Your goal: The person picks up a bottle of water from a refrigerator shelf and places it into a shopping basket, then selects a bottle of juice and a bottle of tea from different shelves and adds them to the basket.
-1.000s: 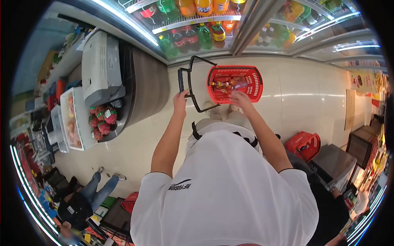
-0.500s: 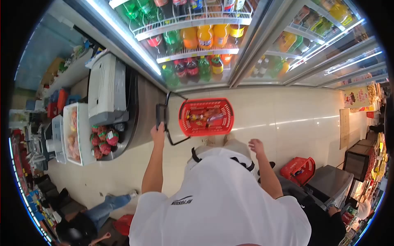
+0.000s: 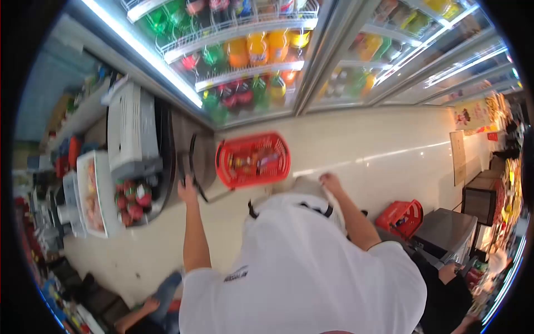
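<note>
The black handle (image 3: pixel 193 158) of a red shopping basket (image 3: pixel 285 161) is in the grip of my left hand (image 3: pixel 188 190), at the left of the head view. Several small packaged items (image 3: pixel 250 161) lie in the basket; blur hides what they are. The basket is beside the dark counter, in front of my legs. My right hand (image 3: pixel 329 181) hangs at my side with its fingers loosely curled, and I see nothing in it.
A glass-fronted drinks cooler (image 3: pixel 245 72) lines the far side. On the left, dragon fruit (image 3: pixel 133 201) and a white foam box (image 3: pixel 93 192) sit by the counter. Another red basket (image 3: pixel 399 218) and a dark cabinet (image 3: pixel 445 228) stand at right. Other people are close behind on both sides.
The basket and my left hand have shifted left in the view, with the handle still held. My right hand has moved slightly left and up. The whole scene has turned a little and blurred.
</note>
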Demonstrator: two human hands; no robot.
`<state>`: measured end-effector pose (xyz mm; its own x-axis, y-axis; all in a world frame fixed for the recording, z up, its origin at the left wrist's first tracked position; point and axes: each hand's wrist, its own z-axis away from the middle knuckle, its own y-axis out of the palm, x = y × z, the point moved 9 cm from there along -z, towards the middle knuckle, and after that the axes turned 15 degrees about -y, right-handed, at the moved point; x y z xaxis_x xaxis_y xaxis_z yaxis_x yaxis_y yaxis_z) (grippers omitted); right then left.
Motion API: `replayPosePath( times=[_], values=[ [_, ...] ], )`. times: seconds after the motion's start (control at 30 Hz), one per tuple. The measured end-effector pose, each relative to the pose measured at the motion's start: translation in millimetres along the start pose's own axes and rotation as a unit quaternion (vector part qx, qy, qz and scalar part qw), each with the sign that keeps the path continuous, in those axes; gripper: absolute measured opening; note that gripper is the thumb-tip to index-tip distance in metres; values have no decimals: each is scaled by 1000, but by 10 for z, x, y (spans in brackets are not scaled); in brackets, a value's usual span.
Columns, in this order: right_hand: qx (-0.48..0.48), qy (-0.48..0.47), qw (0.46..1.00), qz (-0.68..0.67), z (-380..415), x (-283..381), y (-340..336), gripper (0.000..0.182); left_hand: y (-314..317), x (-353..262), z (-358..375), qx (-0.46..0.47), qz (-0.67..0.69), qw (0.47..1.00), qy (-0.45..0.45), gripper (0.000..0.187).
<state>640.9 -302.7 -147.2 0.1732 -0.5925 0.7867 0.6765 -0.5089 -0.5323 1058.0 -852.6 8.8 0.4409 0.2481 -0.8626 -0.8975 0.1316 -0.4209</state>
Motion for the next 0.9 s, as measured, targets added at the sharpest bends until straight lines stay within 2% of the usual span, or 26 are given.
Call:
replayPosePath(
  times=[0.07,0.13,0.27,0.33,0.4,0.47,0.53,0.57,0.63,0.73,0.77,0.8,0.87,0.9],
  values=[
    [17,23,999,-30,109,473,-117,30,-124,83,17,-55,-89,993,-48,37],
    [11,63,994,-90,145,532,-36,30,-231,110,150,-81,-71,992,-64,45],
    [16,83,992,-95,173,540,-38,29,-335,891,224,-121,-4,991,-55,50],
    [17,97,992,-85,170,526,-56,29,-273,1345,322,-88,-143,979,-111,52],
    [-3,96,990,-102,145,583,-111,28,-158,1837,532,-17,-179,958,-225,53],
    [5,108,988,-110,123,607,-106,29,-19,2202,818,65,-294,910,-284,54],
    [27,95,992,-81,23,611,-97,30,100,2206,1179,134,-390,868,-278,54],
    [32,99,992,-76,-38,589,-83,30,135,2207,1284,135,-389,865,-285,54],
    [56,52,997,-27,-232,628,-26,32,298,2325,1482,197,-462,820,-275,52],
    [112,14,992,64,-555,816,123,34,617,2334,1539,223,-435,823,-289,51],
    [125,18,990,61,-653,915,211,37,757,2268,1502,215,-426,839,-263,47],
    [138,17,988,66,-761,947,311,37,871,2223,1483,212,-421,838,-276,47],
    [238,-6,968,77,-1015,965,652,37,1193,1982,1340,211,-356,872,-260,43],
    [250,-8,965,82,-1179,931,790,37,1345,1899,1254,206,-351,872,-271,43]
  ],
)
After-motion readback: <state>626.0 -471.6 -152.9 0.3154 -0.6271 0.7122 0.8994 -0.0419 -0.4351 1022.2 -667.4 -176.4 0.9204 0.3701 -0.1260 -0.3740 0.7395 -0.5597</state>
